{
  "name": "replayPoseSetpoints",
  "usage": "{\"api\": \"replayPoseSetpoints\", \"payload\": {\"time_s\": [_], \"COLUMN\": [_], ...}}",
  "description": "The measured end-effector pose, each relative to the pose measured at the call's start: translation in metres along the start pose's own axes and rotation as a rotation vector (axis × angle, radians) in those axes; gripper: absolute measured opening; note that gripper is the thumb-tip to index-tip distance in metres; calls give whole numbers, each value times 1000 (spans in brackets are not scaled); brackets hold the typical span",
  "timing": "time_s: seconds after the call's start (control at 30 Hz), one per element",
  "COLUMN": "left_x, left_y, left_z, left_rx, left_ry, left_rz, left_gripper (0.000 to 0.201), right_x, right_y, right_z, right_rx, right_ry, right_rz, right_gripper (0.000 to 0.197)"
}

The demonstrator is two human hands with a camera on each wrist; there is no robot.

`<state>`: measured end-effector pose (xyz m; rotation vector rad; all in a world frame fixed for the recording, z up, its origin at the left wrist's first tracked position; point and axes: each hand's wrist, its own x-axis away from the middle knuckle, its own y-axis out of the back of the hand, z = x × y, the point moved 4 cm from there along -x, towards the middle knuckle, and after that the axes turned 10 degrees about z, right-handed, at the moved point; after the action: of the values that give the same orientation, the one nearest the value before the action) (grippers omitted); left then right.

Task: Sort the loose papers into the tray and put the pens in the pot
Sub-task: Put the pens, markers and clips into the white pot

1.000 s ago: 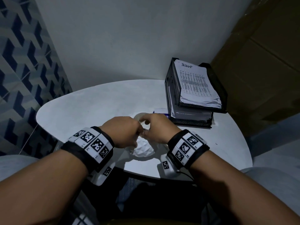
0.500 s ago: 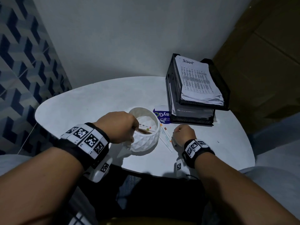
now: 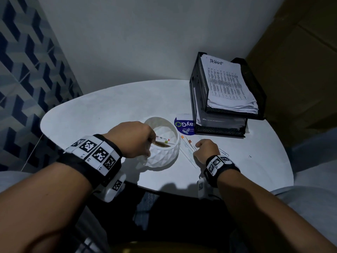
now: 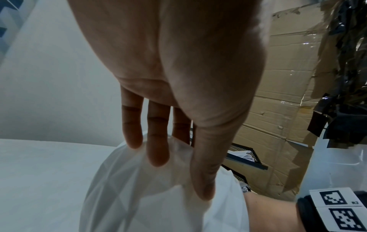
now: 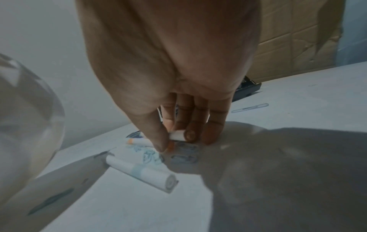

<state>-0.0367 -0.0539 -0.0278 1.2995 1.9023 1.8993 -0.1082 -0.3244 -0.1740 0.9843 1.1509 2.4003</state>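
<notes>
**Right hand on a pen, pot waits to its left**

Right hand (image 3: 207, 149), lower centre-right, pinches the near end of a white pen (image 5: 176, 135) flat on the table (image 3: 91, 114). Pen's long axis runs away from the wrist. Two more pens (image 3: 187, 155) lie just beside it. Left of them: faceted white pot (image 3: 164, 157), hard, matte, some pens inside; left hand (image 3: 134, 138) grips its rim. Upper right: black mesh tray (image 3: 200, 84) stacked with papers (image 3: 226, 84).
</notes>
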Motion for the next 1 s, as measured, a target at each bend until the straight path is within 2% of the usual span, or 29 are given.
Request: {"api": "replayPoseSetpoints", "payload": {"time_s": [0.1,0.2,0.37,0.57,0.77,0.87,1.0], "left_x": [-2,-2,-1,0,-1,-1,0], "left_y": [1,1,1,-1,-1,0,4], "left_z": [1,2,3,4,5,6,4], "left_rx": [7,-7,-12,-1,4,8,4], "left_ry": [0,1,10,2,3,-5,-4], "left_rz": [-3,-10,-4,7,5,10,16], "left_gripper": [33,25,28,33,30,34,34], "right_x": [-5,-6,-4,-2,-2,3,26], "right_y": [6,16,13,-9,-7,6,37], "right_z": [-1,8,27,22,16,23,59], "right_rx": [-54,-89,-11,257,306,201,-49], "right_ry": [-13,15,104,130,120,120,330], "right_rz": [-19,-49,-62,-8,-27,-27,-25], "right_gripper": [22,22,6,12,14,12,10]}}
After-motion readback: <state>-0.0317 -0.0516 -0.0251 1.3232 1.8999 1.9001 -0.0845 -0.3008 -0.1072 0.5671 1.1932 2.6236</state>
